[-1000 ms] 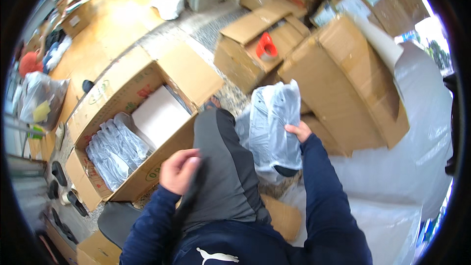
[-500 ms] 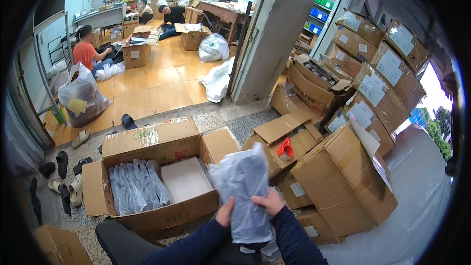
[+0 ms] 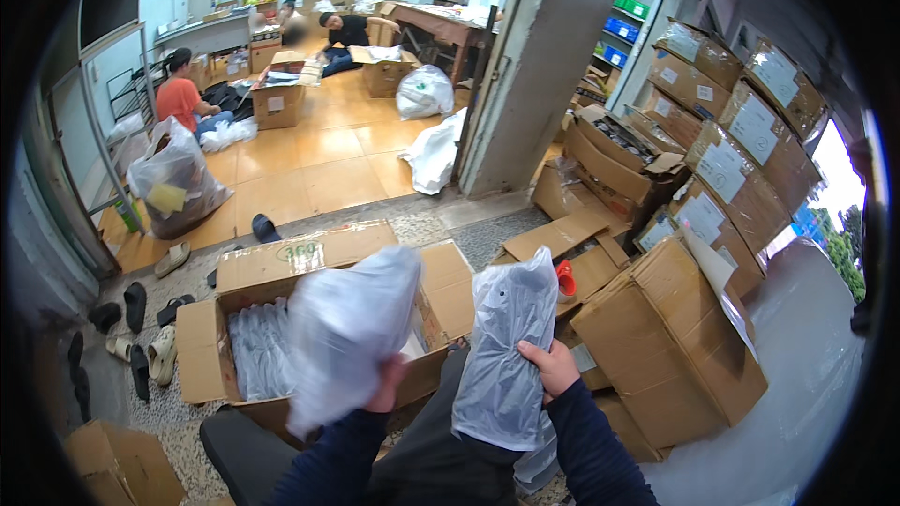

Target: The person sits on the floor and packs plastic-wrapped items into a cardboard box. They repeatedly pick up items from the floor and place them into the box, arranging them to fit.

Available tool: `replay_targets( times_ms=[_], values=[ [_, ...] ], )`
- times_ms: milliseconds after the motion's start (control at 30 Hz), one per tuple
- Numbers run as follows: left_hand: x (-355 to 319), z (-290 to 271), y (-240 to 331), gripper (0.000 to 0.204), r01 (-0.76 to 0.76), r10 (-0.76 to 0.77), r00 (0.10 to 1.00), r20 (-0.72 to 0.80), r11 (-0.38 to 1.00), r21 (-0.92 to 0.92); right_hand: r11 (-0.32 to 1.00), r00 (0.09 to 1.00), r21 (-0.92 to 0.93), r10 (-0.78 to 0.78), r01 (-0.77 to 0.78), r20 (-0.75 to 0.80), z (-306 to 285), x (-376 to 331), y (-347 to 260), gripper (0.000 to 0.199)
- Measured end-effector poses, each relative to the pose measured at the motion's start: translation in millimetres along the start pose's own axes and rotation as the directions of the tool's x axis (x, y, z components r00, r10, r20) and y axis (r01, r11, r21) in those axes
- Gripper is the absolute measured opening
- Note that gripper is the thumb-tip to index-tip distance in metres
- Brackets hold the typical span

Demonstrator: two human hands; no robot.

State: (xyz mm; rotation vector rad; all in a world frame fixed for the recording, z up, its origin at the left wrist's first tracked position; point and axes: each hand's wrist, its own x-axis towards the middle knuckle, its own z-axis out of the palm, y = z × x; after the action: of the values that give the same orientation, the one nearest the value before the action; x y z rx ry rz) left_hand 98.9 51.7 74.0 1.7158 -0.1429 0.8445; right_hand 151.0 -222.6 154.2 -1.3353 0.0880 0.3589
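In my left hand (image 3: pixel 384 386) is a packet in frosted plastic (image 3: pixel 352 328), smeared by motion and held in front of the open carton (image 3: pixel 298 260). My right hand (image 3: pixel 553 370) grips a second plastic-wrapped packet (image 3: pixel 502 356), its thumb pressed on the front; something dark shows through the film, but its kind is not clear. This packet stands upright over my right leg. Inside the carton, a row of similar wrapped packets (image 3: pixel 258 351) fills the left side. The left packet hides most of the carton's right side.
Cartons (image 3: pixel 670 342) are piled to my right, with a red tape dispenser (image 3: pixel 565 281) among them. Shoes (image 3: pixel 161 356) lie left of the open carton. Beyond the doorway, several people sit on the tiled floor (image 3: pixel 319 169) among boxes and a full plastic bag (image 3: pixel 176 178).
Both hands were together on what looked like one bundle. Now they are apart, each with its own packet; the left has swung left across the carton. The view has shifted slightly.
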Motion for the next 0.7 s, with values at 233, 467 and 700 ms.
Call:
replay_targets(
  times_ms=[233,467,700],
  values=[
    [15,-10,78,0.059,-0.257,0.213,0.785,0.581,0.966,-0.006,0.97,0.999,0.242,0.01,0.001,-0.044,62,-4,68,0.036],
    [-5,-33,24,0.095,0.596,-0.469,0.785,0.405,0.75,-0.286,0.508,0.772,-0.698,-0.628,0.505,0.101,111,-27,59,0.042],
    [-106,-65,-27,0.067,0.747,-0.665,0.665,0.34,0.581,-0.324,0.653,0.852,-0.552,-0.342,0.519,0.397,124,-6,33,0.036]
  ],
)
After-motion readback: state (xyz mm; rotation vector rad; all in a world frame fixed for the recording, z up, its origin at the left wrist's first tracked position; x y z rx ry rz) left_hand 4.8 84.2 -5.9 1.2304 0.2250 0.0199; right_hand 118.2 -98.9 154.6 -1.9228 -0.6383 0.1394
